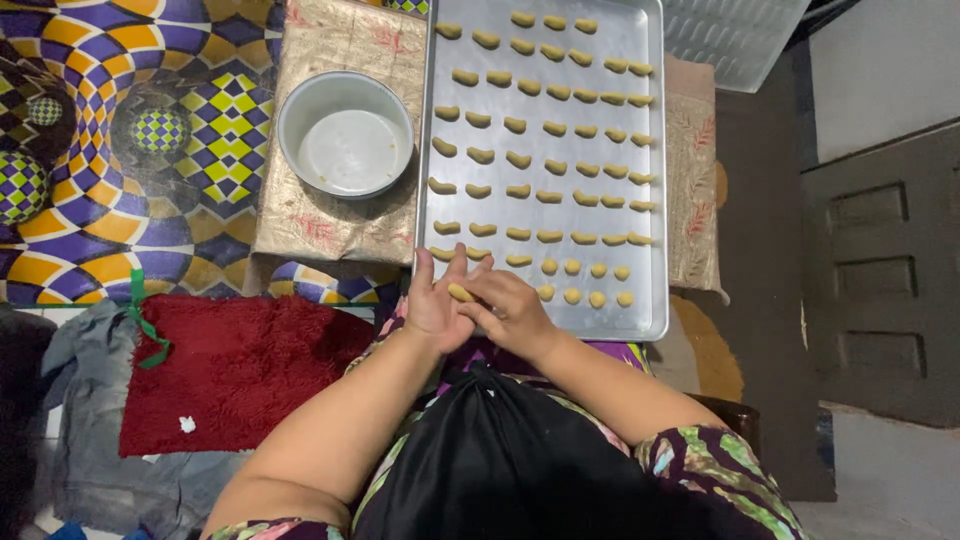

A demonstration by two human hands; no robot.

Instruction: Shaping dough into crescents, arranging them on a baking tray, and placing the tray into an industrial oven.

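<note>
A metal baking tray [645,200] lies in front of me, covered with rows of several small yellow dough pieces [550,165], some curved, some round. My left hand [435,300] and my right hand [515,310] meet at the tray's near left corner. Between their fingers sits one small yellow dough piece [461,293]; both hands press on it.
A round white bowl [345,135] stands left of the tray on a beige patterned cloth [320,225]. A red shaggy mat [240,365] lies at my left on a colourful checked floor covering. A clear plastic lid [735,35] sits behind the tray. A dark door panel [880,270] is on the right.
</note>
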